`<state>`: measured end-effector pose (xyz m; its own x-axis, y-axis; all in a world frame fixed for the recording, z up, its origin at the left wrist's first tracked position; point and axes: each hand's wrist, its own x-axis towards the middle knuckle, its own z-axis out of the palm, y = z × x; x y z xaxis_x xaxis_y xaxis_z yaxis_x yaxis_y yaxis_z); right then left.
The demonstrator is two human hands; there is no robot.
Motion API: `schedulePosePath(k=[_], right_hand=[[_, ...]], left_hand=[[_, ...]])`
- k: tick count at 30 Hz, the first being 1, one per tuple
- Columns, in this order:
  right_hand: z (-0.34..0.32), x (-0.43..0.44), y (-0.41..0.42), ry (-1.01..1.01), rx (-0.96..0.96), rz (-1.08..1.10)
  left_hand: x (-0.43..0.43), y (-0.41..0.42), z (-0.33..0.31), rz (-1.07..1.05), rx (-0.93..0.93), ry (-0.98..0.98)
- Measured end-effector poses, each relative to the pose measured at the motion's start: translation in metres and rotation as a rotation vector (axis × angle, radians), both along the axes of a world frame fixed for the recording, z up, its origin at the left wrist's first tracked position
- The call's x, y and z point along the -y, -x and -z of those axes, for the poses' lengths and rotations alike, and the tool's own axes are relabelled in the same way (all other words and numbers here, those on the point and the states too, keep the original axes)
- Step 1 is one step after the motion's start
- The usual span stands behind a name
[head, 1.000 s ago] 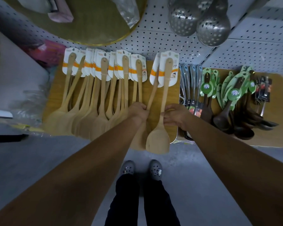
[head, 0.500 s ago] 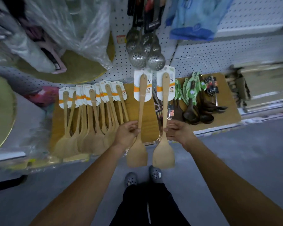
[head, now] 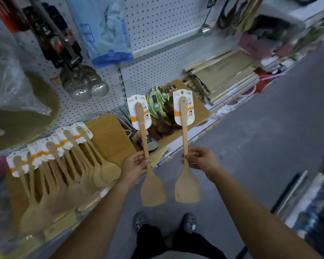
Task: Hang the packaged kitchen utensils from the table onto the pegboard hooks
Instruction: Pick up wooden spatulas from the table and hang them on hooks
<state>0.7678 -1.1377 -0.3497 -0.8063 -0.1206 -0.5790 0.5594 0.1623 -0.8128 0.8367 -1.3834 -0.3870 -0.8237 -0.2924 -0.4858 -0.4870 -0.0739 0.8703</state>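
Fingers of the left hand curl round the thin handle of one pale wooden spatula with a white and orange card. The right hand grips a second matching spatula the same way. Both are up in front of the brown wooden table and white pegboard.

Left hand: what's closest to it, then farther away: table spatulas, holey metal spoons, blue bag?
From the left hand, in the head view:
1. table spatulas, just to its left.
2. holey metal spoons, hanging above left.
3. blue bag, highest up.
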Motion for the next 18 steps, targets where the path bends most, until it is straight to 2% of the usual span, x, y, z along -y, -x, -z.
schedulePosePath(k=[9,18], right_hand=[[0.001,-0.165,-0.004,0.052,-0.014,0.226],[-0.023,-0.335,0.019,0.056,-0.112,0.37]], left_hand=[[-0.145,0.05,-0.014,0.225,-0.06,-0.008],[-0.307,0.124,-0.045,0.333,-0.109,-0.013]])
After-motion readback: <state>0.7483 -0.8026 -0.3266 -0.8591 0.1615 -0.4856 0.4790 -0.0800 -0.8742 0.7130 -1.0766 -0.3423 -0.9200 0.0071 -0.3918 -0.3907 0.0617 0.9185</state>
